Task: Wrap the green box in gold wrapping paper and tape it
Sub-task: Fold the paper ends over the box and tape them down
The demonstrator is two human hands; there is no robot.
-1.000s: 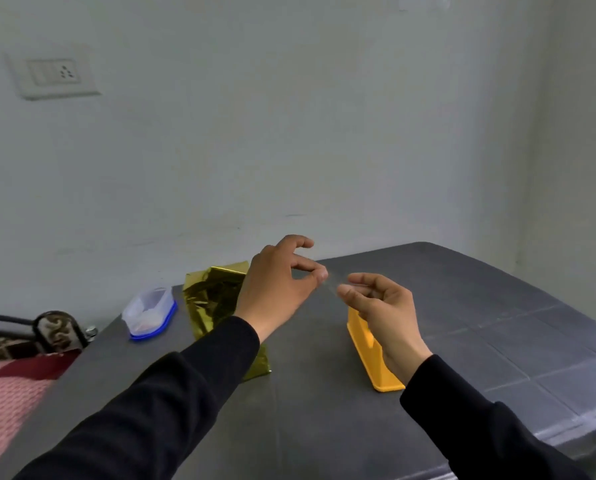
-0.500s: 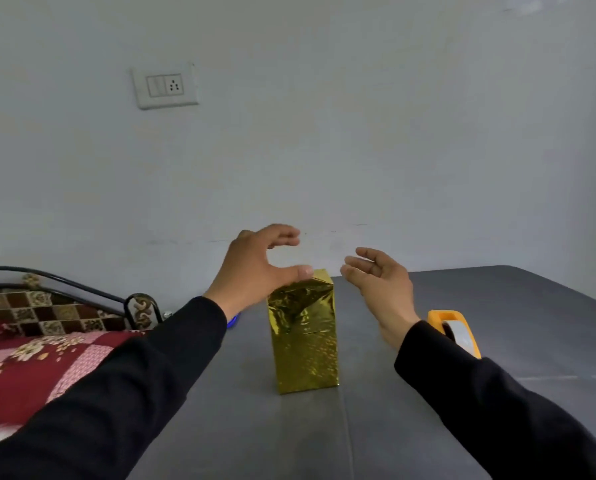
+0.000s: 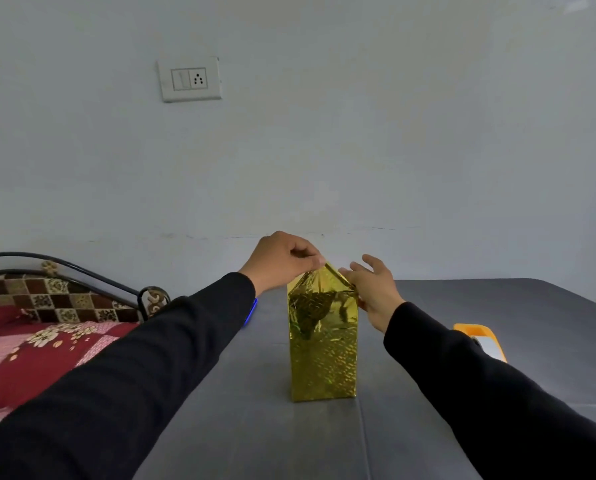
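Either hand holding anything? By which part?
Left hand pinches the gold wrapping paper at its top peak. Right hand touches the paper's upper right edge, fingers spread, no clear grip.

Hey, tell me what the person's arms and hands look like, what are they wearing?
Both arms are covered by long, plain black sleeves that end at the wrists. The left sleeve and the right sleeve look like the same dark, matte fabric, with no logo or pattern visible. The left hand and the right hand are bare: no gloves, and no rings, watch or bracelet show from this view.
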